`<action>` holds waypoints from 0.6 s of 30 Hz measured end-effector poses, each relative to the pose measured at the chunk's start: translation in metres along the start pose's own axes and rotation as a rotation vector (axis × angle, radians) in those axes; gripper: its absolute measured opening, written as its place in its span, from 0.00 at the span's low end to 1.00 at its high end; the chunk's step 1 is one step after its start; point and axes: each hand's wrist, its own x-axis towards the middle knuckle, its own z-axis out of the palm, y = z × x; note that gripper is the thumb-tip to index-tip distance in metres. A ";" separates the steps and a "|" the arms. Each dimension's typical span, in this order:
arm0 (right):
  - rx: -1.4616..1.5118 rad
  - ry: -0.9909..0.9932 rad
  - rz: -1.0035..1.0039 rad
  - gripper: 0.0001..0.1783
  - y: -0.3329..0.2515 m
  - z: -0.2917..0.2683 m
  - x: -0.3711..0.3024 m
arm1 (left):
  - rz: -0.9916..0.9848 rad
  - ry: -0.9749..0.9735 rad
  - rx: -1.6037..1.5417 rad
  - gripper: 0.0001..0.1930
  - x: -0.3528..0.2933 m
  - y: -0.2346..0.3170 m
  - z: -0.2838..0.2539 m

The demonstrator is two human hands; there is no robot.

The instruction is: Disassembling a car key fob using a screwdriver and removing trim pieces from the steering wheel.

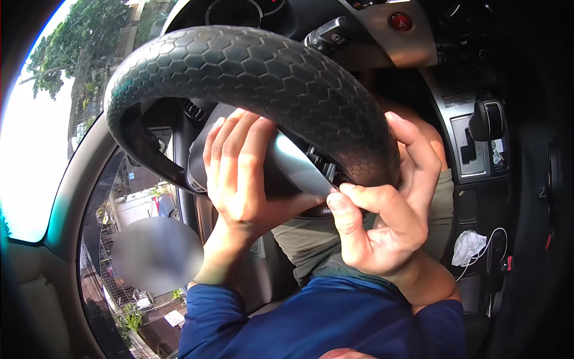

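Note:
A steering wheel [251,78] wrapped in a black cover with a hexagon pattern fills the middle of the view. My left hand [239,170] lies flat against the wheel's hub, fingers together and pointing up. My right hand [382,221] grips the lower right edge of the cover, thumb and fingers pinching its rim where it meets a silver spoke [299,164]. Both forearms come up from blue sleeves at the bottom.
A gear lever [487,119] and centre console stand at the right, with a red hazard button [400,22] above. A white cloth and cable [469,248] lie low on the right. The side window [54,119] and a door mirror [156,254] are at the left.

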 end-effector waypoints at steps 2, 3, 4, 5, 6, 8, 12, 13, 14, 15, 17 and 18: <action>-0.043 0.006 -0.024 0.04 -0.002 -0.001 0.000 | -0.002 0.019 0.006 0.49 0.000 0.000 0.003; -0.066 0.019 -0.054 0.03 0.001 -0.001 0.000 | 0.000 0.013 0.004 0.49 0.001 0.001 0.003; -0.063 0.038 -0.042 0.04 0.001 0.000 -0.002 | 0.006 0.028 -0.010 0.49 0.002 0.003 0.002; -0.058 0.058 -0.030 0.06 0.000 0.002 -0.003 | -0.018 0.001 0.009 0.50 0.003 0.005 0.000; -0.104 0.048 -0.039 0.07 0.002 0.001 -0.003 | -0.041 -0.027 0.026 0.51 0.002 0.005 0.001; -0.083 0.058 -0.007 0.07 0.003 0.003 -0.007 | -0.056 -0.016 0.016 0.51 0.000 0.008 0.005; -0.151 0.086 -0.088 0.07 0.001 0.002 -0.001 | -0.068 0.002 0.021 0.52 0.001 0.008 0.003; -0.156 0.090 -0.088 0.07 0.002 0.002 0.000 | -0.077 -0.001 0.024 0.52 0.001 0.009 0.003; -0.138 0.108 -0.073 0.06 0.001 0.002 -0.002 | -0.062 0.004 0.007 0.52 0.002 0.008 0.005; -0.115 0.125 -0.056 0.06 0.002 0.004 -0.003 | -0.065 0.006 0.039 0.51 0.001 0.010 0.004; -0.106 0.126 -0.010 0.06 -0.001 0.004 -0.002 | -0.069 -0.009 0.058 0.51 -0.002 0.009 0.004; -0.080 0.084 -0.004 0.06 -0.003 0.003 -0.001 | -0.079 -0.013 0.068 0.51 -0.002 0.010 0.002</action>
